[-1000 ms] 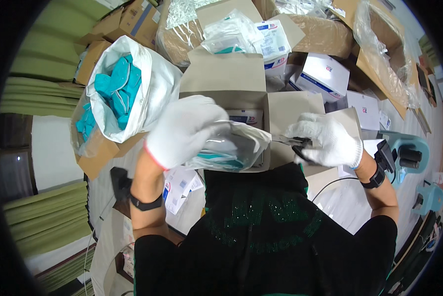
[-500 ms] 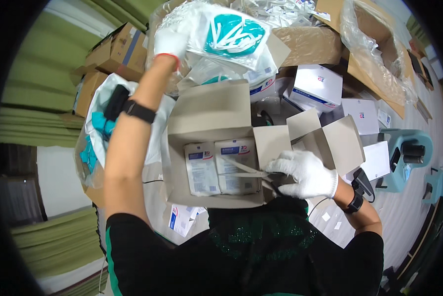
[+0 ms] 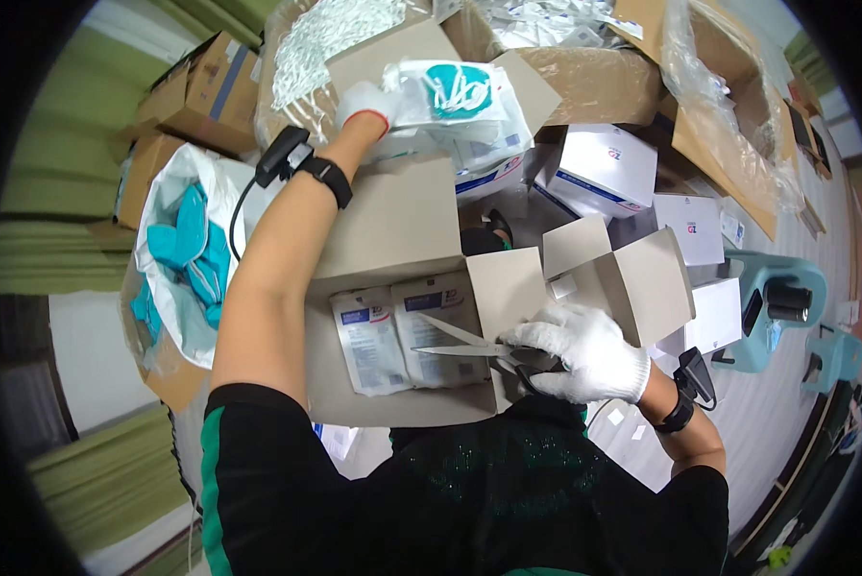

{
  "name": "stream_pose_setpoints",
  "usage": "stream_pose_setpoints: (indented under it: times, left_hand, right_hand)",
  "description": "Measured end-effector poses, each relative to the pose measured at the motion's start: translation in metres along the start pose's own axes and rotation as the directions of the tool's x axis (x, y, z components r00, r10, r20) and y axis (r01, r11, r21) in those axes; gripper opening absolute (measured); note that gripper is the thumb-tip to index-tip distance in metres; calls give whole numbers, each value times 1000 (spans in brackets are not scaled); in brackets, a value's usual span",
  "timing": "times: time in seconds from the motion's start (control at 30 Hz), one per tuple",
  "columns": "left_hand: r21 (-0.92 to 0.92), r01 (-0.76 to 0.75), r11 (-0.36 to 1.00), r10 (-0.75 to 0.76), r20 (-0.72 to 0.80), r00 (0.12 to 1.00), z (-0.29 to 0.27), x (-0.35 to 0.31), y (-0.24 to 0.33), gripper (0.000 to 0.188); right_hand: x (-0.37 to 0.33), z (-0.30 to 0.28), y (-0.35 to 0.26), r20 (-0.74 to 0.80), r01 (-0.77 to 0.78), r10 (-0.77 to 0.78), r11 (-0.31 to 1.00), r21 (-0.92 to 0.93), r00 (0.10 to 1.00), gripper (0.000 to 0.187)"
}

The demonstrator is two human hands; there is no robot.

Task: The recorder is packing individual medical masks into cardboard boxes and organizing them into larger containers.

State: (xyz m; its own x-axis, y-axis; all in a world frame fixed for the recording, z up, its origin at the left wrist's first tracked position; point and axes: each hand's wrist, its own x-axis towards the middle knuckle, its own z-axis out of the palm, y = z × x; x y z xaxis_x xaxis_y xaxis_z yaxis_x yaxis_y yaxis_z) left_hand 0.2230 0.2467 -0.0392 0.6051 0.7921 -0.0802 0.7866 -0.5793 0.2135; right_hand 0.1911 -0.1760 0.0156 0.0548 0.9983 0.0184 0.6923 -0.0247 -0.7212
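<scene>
Within the right hand (image 3: 584, 350) grip: scissors (image 3: 460, 344).

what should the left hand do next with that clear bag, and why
Probably let go of the clear bag over the far carton: the left hand holds it out there at full reach, while the right hand rests the open scissors over the near box.

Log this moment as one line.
left hand: holds clear bag over far boxes | right hand: holds open scissors | open carton: two packets inside
</scene>
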Motion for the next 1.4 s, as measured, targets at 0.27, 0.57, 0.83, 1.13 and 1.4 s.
stream_pose_setpoints:
  times: [0.27,0.57,0.83,1.13,1.4]
  left_hand:
    - [4,-324,946,322,-113,940,-59,-47,-4,52]
    - [-312,25,950,201,670,715,-102,-264,-52,40]
    - [-88,359,929,-246,577,779,32,-298,-78,61]
    - [48,62,997,-78,546,834,85,-298,-53,35]
    - [-344,287,894,-8,629,778,81,-295,-56,54]
  right_hand:
    - [2,-4,-10,-33,32,-33,999,-16,999,45]
    - [0,19,-13,-176,-72,118,966,249,977,46]
    - [9,20,-34,-181,-82,121,974,209,976,45]
    - [8,26,-25,-201,-88,121,982,167,972,41]
    - [11,27,-28,-118,-209,263,916,341,957,41]
